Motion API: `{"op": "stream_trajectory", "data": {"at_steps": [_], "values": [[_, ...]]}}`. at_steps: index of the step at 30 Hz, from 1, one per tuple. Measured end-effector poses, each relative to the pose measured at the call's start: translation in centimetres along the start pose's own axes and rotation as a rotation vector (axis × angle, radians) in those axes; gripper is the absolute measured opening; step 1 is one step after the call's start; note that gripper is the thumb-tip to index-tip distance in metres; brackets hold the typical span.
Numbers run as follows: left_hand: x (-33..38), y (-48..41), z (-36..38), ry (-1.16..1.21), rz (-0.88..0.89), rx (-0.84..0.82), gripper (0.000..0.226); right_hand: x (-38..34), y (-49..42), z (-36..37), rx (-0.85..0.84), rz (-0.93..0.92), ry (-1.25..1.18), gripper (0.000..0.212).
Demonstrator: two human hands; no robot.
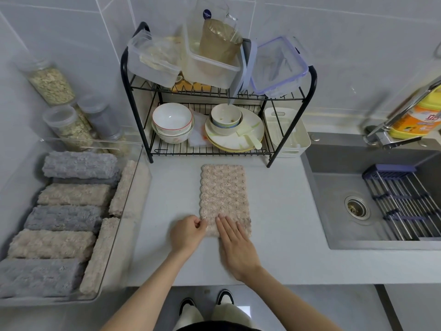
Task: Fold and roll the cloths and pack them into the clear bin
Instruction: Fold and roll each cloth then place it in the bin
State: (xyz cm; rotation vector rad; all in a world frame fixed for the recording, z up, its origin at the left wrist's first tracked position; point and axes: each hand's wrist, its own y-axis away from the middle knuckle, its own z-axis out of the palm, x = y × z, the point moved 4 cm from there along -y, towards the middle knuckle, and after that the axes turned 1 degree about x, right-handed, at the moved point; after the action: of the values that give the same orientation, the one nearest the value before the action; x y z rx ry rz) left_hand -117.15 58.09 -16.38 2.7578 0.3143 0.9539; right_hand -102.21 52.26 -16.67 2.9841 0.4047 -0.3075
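while left hand (187,234) pinches one beige cloth (224,192) | right hand (235,244) flat on it | clear bin (47,301): at least seven rolls (74,194)

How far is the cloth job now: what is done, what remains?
Done: several grey and beige rolls lie in the clear bin. In hand: one beige cloth lies folded into a strip on the counter; the left hand pinches its near corner, the right hand presses it flat. Left: rolling and packing it.
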Motion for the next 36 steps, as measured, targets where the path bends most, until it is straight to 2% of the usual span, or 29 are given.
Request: {"op": "stream_trajectory", "data": {"at_steps": [4, 7, 10, 12, 14, 16, 20, 23, 26, 30, 31, 34, 36], "values": [[0.2, 0.3, -0.3, -0.052, 0.03, 0.031, 0.03, 2.8, 0.4, -0.7, -0.001, 0.004, 0.037, 0.056], [0.9, 0.7, -1.0, -0.112, 0.153, 0.111, 0.023, 4.4, 0.7, -1.3, 0.004, 0.042, 0.045, 0.053], [2.0, 1.3, -1.0, -0.238, 0.533, 0.236, 0.023, 4.5, 0.7, -2.0, 0.023, 0.019, 0.038, 0.051], [2.2, 1.8, -0.2, -0.288, 0.805, 0.225, 0.033, 4.7, 0.6, -2.2, 0.024, -0.029, 0.065, 0.054], [1.6, 2.0, 0.3, -0.253, 0.898, 0.168, 0.049, 5.0, 0.5, -2.4, 0.008, -0.055, 0.075, 0.061], [0.4, 2.0, 0.6, -0.23, 0.875, 0.099, 0.062, 5.5, 0.5, -2.1, -0.064, -0.079, 0.09, 0.065], [-0.8, 2.3, 0.7, -0.295, 0.817, 0.013, 0.051, 5.9, 0.2, -2.7, -0.08, -0.099, 0.044, 0.055], [-0.4, 2.0, 0.1, -0.288, 0.754, 0.044, 0.046, 5.6, 0.0, -2.8, -0.029, -0.065, -0.075, 0.05], [-0.3, 1.4, -0.1, -0.121, 0.643, 0.063, 0.037, 6.0, -0.3, -3.4, -0.093, 0.091, -0.322, 0.045], [0.1, 0.9, -0.8, 0.036, 0.464, 0.037, 0.016, 7.4, -0.8, -4.8, -0.031, 0.321, -0.595, 0.024], [0.2, 0.9, -1.0, 0.058, 0.424, 0.029, 0.019, 7.6, -0.9, -4.9, -0.026, 0.354, -0.62, 0.018], [0.1, 0.9, -1.1, 0.107, 0.299, 0.031, 0.042, 7.8, -1.0, -4.9, -0.049, 0.424, -0.63, 0.029], [-0.1, 0.8, -1.0, 0.144, 0.179, 0.026, 0.045, 7.6, -1.2, -4.6, -0.07, 0.481, -0.608, 0.03]]}}
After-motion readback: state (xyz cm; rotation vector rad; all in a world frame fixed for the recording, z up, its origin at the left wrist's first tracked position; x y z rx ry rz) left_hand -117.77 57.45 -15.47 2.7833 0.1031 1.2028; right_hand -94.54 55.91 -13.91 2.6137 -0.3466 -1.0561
